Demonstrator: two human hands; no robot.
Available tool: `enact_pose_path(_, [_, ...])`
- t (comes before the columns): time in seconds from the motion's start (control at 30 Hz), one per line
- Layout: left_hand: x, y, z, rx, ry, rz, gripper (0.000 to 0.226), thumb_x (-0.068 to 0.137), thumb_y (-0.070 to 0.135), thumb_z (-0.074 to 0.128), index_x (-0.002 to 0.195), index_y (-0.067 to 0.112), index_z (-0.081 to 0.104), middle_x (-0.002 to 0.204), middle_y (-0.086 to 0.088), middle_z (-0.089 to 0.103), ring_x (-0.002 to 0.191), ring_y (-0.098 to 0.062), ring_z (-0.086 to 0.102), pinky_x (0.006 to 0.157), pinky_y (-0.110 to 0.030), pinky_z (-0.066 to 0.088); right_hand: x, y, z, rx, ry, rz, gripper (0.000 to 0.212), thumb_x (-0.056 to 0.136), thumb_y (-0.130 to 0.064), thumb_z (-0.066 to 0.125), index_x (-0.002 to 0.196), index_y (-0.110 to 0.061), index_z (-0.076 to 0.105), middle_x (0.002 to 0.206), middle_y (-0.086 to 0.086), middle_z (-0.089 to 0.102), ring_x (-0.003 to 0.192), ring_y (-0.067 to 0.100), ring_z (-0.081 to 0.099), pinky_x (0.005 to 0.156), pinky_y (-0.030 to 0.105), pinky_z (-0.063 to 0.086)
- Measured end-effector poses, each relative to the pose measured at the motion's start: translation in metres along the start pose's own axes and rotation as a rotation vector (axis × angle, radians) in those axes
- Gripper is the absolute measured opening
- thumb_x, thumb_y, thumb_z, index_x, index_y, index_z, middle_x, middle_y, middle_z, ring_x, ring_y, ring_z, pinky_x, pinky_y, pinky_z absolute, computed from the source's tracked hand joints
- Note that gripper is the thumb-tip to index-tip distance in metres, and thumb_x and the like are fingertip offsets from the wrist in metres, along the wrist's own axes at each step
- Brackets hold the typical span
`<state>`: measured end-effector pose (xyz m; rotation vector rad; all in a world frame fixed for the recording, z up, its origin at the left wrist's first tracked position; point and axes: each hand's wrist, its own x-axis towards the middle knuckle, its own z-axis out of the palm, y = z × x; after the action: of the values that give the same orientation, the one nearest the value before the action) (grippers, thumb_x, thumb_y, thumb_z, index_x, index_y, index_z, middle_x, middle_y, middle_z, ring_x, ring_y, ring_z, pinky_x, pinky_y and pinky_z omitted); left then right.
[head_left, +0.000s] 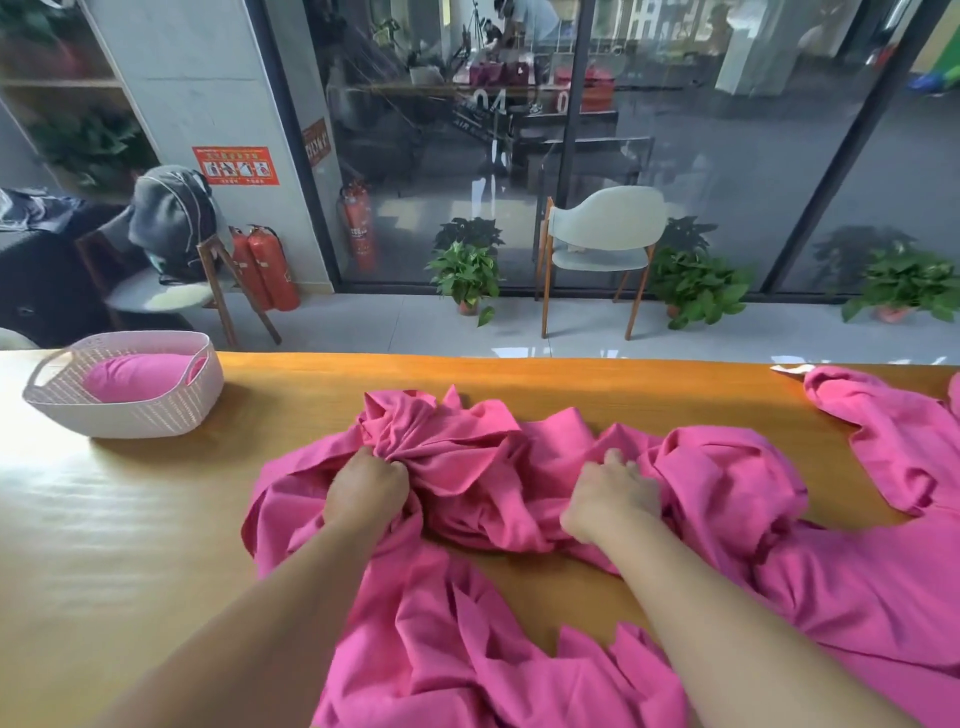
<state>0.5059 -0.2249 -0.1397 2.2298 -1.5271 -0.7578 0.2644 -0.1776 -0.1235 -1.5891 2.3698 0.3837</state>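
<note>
On wooden table (130, 519) | pink cloth (727, 519) bunched | glass wall (727, 130) behind

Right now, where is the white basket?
In the head view the basket stands on the wooden table at far left, apart from the crumpled pink cloth at centre; a pink bundle lies inside.
</note>
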Motion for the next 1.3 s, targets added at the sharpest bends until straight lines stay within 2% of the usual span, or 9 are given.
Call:
enact_pose_path(0.17, [-0.014,0.011,0.019,-0.268,-0.034,-0.115,0.039,0.089,0.019,0.049,0.123,0.002,0.048,0.113,-0.021,0.063,0.103,-0.039,0.059,0.091,-0.041,0.047,-0.006,-0.036,0.020,0.281,0.089,-0.210,0.090,0.082,-0.069,0.054,0.154,-0.030,0.018,0.161,0.008,0.016,0.146,0.035,0.018,0.115,0.053,0.022])
enact_pose_path(0.3, [-0.032,0.025,0.032,-0.364,-0.042,-0.044,0.063,0.087,0.017,0.049,0.147,0.019,0.030,0.111,-0.018,0.065,0.097,-0.039,0.063,0.088,-0.043,0.052,-0.006,-0.027,0.061,0.081,0.110,-0.270,0.059,0.090,-0.060,0.052,0.140,-0.029,0.045,0.144,0.008,0.041,0.137,0.031,0.031,0.112,0.050,0.028])
enact_pose_path(0.4, [-0.038,0.026,0.040,-0.275,-0.063,0.027,0.073,0.087,0.016,0.048,0.154,0.023,0.018,0.118,-0.017,0.063,0.102,-0.040,0.062,0.093,-0.044,0.050,0.002,0.000,0.067,0.081,0.156,-0.153,0.039,0.096,-0.033,0.048,0.134,-0.022,0.050,0.136,0.006,0.047,0.129,0.028,0.040,0.102,0.044,0.038])
enact_pose_path(0.53, [-0.047,0.027,0.042,-0.148,-0.083,0.076,0.069,0.088,0.015,0.046,0.152,0.024,0.022,0.124,-0.017,0.061,0.106,-0.038,0.060,0.092,-0.042,0.049,0.016,0.059,0.061,0.155,0.152,0.123,0.044,0.100,-0.014,0.031,0.143,-0.020,0.039,0.142,0.005,0.044,0.133,0.027,0.040,0.099,0.042,0.043])
enact_pose_path(0.67, [-0.056,0.030,0.048,-0.058,-0.105,0.118,0.063,0.089,0.015,0.047,0.150,0.019,0.028,0.134,-0.017,0.054,0.119,-0.038,0.053,0.097,-0.041,0.043,0.024,0.134,0.063,0.190,0.161,0.383,0.046,0.099,-0.012,0.028,0.144,-0.017,0.037,0.147,0.010,0.039,0.133,0.031,0.042,0.096,0.041,0.046])
enact_pose_path(0.77, [-0.058,0.031,0.053,-0.043,-0.119,0.107,0.061,0.090,0.019,0.051,0.147,0.018,0.031,0.132,-0.016,0.055,0.120,-0.038,0.053,0.096,-0.040,0.042,0.025,0.160,0.059,0.216,0.124,0.463,0.048,0.098,-0.031,0.046,0.144,-0.017,0.039,0.148,0.012,0.038,0.132,0.033,0.044,0.101,0.042,0.043])
enact_pose_path(0.9, [-0.062,0.035,0.058,-0.051,-0.162,0.092,0.064,0.087,0.023,0.054,0.147,0.019,0.030,0.132,-0.016,0.055,0.119,-0.037,0.053,0.096,-0.040,0.043,0.022,0.131,0.045,0.206,0.097,0.405,0.061,0.094,-0.047,0.050,0.147,-0.020,0.034,0.154,0.011,0.030,0.137,0.036,0.035,0.110,0.047,0.033])
enact_pose_path(1.03, [-0.064,0.041,0.060,-0.024,-0.201,0.106,0.068,0.088,0.027,0.056,0.149,0.018,0.027,0.136,-0.016,0.051,0.122,-0.037,0.051,0.098,-0.039,0.042,0.016,0.088,0.034,0.191,0.254,0.259,0.072,0.088,-0.036,0.055,0.151,-0.019,0.025,0.162,0.009,0.013,0.149,0.031,0.010,0.118,0.052,0.017])
enact_pose_path(1.3, [-0.076,0.051,0.071,-0.041,-0.284,0.210,0.071,0.088,0.031,0.059,0.151,0.020,0.028,0.142,-0.010,0.049,0.126,-0.031,0.049,0.099,-0.033,0.040,0.014,0.059,0.043,0.194,0.323,-0.117,0.072,0.092,-0.016,0.046,0.155,-0.031,0.015,0.165,0.006,0.001,0.151,0.029,0.005,0.123,0.049,0.007])
